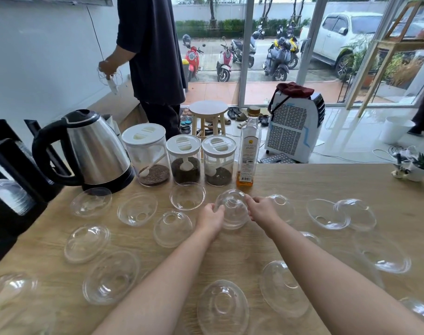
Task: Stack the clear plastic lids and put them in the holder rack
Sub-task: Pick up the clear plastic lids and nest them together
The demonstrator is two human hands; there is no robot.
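Both hands hold one clear domed lid (232, 209) above the wooden desk (327, 182): left hand (209, 217) on its left edge, right hand (260, 210) on its right. Further lids lie scattered, apart, across the desk. Behind them stand a steel kettle (92, 151), three white-lidded jars (185, 160) and a bottle (248, 151). A black rack (10, 184) sits at far left.

Both arms out fwd — L hand (209, 217), R hand (261, 210) fingers curled, seemingly gripping.

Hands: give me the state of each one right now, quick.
Left hand: grip closed on the left side of the domed clear lid.
Right hand: grip closed on the right side of the same lid.
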